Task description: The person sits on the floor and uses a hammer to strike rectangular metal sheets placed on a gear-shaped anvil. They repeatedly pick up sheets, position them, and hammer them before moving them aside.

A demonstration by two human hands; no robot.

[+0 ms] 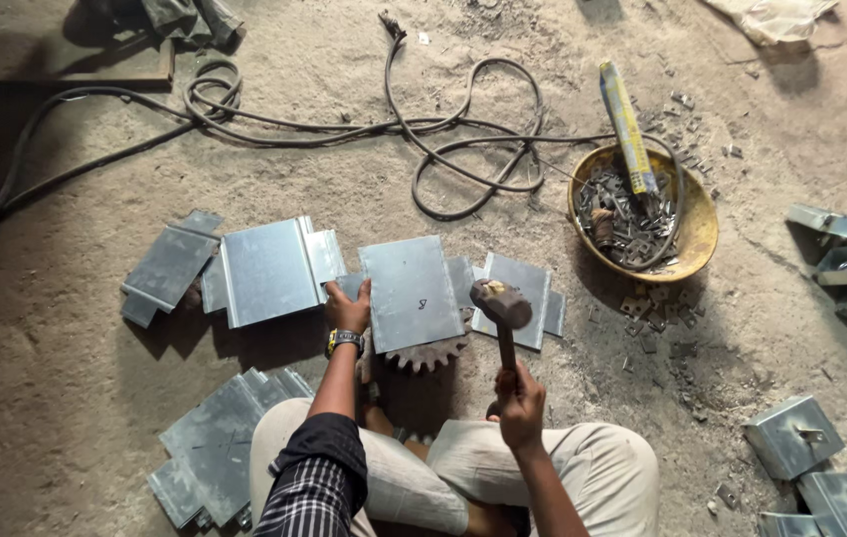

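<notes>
I sit on the dirt floor with a flat grey metal sheet (410, 290) in front of my knees, resting on a toothed gear wheel (428, 355). My left hand (348, 308), with a watch on its wrist, presses on the sheet's left edge. My right hand (520, 400) grips the wooden handle of a hammer (500, 304), whose round head hangs just above the sheet's right edge.
More bent metal sheets (269, 270) lie left and right of the worked one, and a stack (217, 447) lies by my left knee. A yellow bowl (699, 221) of small metal bits sits at right. Black cables (463, 129) loop across the floor. Folded metal brackets (792, 435) lie at far right.
</notes>
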